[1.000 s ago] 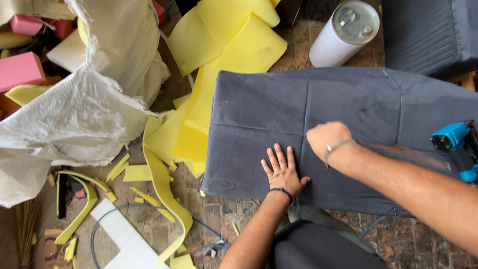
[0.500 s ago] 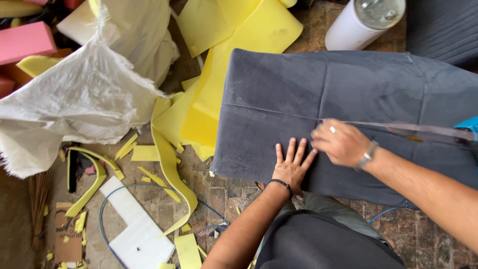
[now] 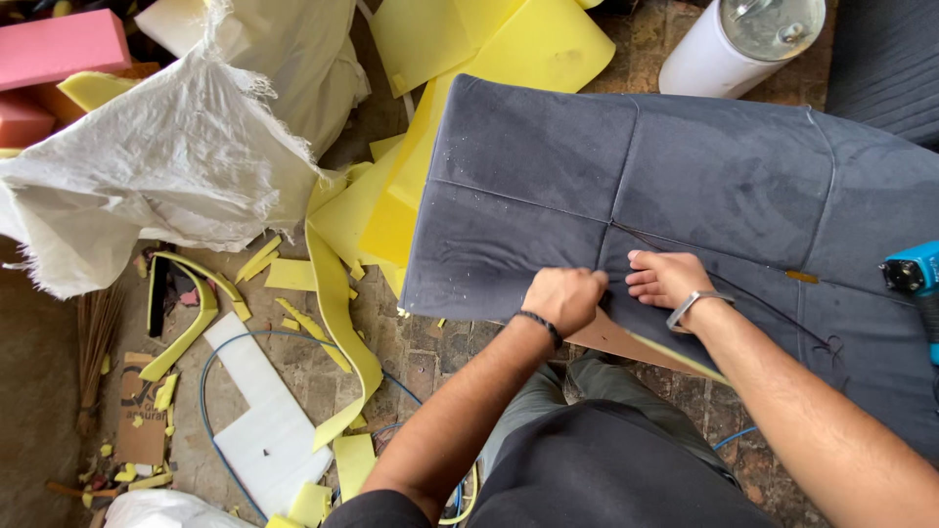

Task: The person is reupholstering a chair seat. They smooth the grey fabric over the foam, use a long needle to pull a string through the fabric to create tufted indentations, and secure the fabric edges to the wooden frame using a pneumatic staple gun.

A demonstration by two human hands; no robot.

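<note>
Nearest to me, the person is leaning over a grey upholstered cushion (image 3: 685, 186) that is lying on the floor (image 3: 430, 352), its near edge lifted a little so that a brown board (image 3: 611, 337) and a strip of yellow foam are showing beneath it. The left hand (image 3: 565, 298) is clenching into a fist at that near edge, right where a stitched seam meets it, and it is gripping the grey fabric there. Just beside it, the right hand (image 3: 667, 279) is lying on the cover with its fingers curled down over the same edge; whether it is actually pinching the cloth I cannot tell. A dark thread (image 3: 773, 303) is running from beside the right hand toward the cushion's right end.

At the right end of the cushion a blue power tool (image 3: 915, 274) is poking into view. On the floor to the left, yellow foam offcuts (image 3: 333, 293) are lying scattered around a white board (image 3: 259, 411) and a blue hose (image 3: 210, 362). Farther off, a white woven sack (image 3: 166, 166) is slumping over pink foam blocks (image 3: 59, 49), and a white canister (image 3: 743, 44) is standing beyond the cushion's far edge.
</note>
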